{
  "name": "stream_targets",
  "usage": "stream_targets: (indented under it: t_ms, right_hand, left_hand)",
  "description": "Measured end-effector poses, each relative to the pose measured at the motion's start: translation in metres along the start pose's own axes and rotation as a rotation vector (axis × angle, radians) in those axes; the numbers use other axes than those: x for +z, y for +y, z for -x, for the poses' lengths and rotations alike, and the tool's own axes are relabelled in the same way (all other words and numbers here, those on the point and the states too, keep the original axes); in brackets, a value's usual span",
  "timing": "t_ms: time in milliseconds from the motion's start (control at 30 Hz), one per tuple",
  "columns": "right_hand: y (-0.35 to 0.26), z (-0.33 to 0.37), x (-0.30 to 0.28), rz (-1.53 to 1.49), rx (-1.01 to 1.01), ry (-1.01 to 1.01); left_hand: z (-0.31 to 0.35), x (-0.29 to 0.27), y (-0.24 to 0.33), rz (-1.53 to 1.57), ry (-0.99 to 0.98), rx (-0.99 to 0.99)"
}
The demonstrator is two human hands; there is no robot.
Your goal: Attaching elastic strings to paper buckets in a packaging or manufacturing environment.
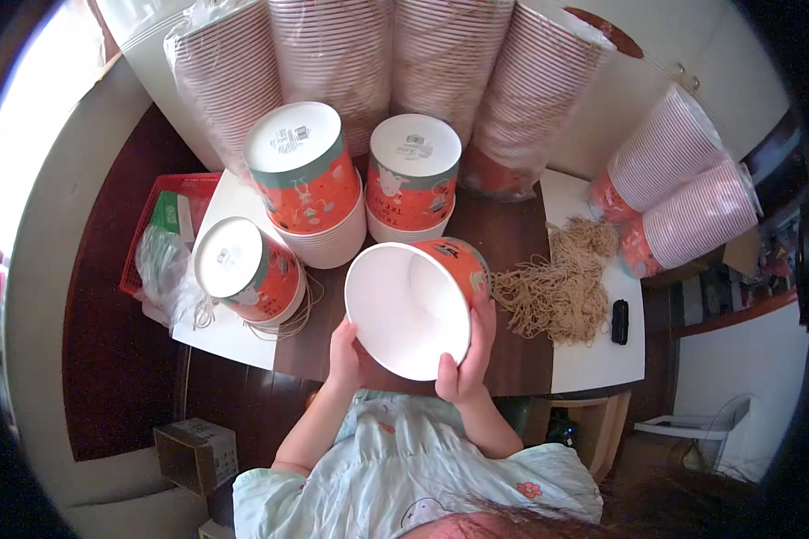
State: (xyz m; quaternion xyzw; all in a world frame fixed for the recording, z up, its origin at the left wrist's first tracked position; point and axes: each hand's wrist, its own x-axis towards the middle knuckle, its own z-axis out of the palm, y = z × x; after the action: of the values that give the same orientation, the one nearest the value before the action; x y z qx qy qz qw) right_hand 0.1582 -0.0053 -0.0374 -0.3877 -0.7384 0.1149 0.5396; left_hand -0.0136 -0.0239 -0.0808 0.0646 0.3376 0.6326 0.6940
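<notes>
A large paper bucket [403,310], white inside and red with printed pictures outside, is tilted with its mouth toward me. My left hand [343,356] grips the rim on its left side, the thumb by the edge and the other fingers hidden. My right hand [473,355] wraps round the right side, with its thumb at the rim. Behind it stand two stacks of upturned buckets, a left stack [301,193] and a right stack [413,171]. Nearer on the left is a smaller upturned bucket stack [261,286] with thin cord around its base.
Tall plastic-wrapped bucket stacks [333,63] line the back. More wrapped stacks [699,211] lean at the right. A heap of tan cord [562,292] and a small black object [619,322] lie on the table's right. A red basket [135,256] stands left; a cardboard box [196,454] is below.
</notes>
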Motion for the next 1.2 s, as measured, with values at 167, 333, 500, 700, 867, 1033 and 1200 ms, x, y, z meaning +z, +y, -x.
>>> stream_targets:
  t_ms: [167,333,500,700,867,1033,1200]
  right_hand:
    - [-0.008,0.002,0.001,0.145,-0.110,-0.013]
    - [-0.019,0.010,0.002,0.139,-0.178,-0.038]
    - [-0.031,0.019,0.006,0.165,-0.215,-0.030]
    - [-0.041,0.023,-0.017,0.024,-0.302,-0.174]
    - [-0.026,-0.027,-0.049,-0.174,-0.199,-0.173]
    - [-0.010,-0.083,-0.044,-0.356,0.011,-0.648]
    - [0.006,-0.093,-0.008,-0.513,0.041,-1.004]
  left_hand:
    - [-0.003,0.015,-0.007,-0.453,0.129,0.490]
    - [-0.011,0.008,0.000,-0.583,0.090,0.513]
    - [-0.019,0.001,0.001,-0.677,0.137,0.595]
    - [-0.023,-0.007,0.009,-0.734,0.171,0.658]
    - [-0.017,-0.020,0.020,-1.225,-0.060,1.050]
    - [-0.013,0.005,0.035,-1.260,-0.629,1.238]
    - [-0.010,0.019,0.039,-1.237,-0.725,1.259]
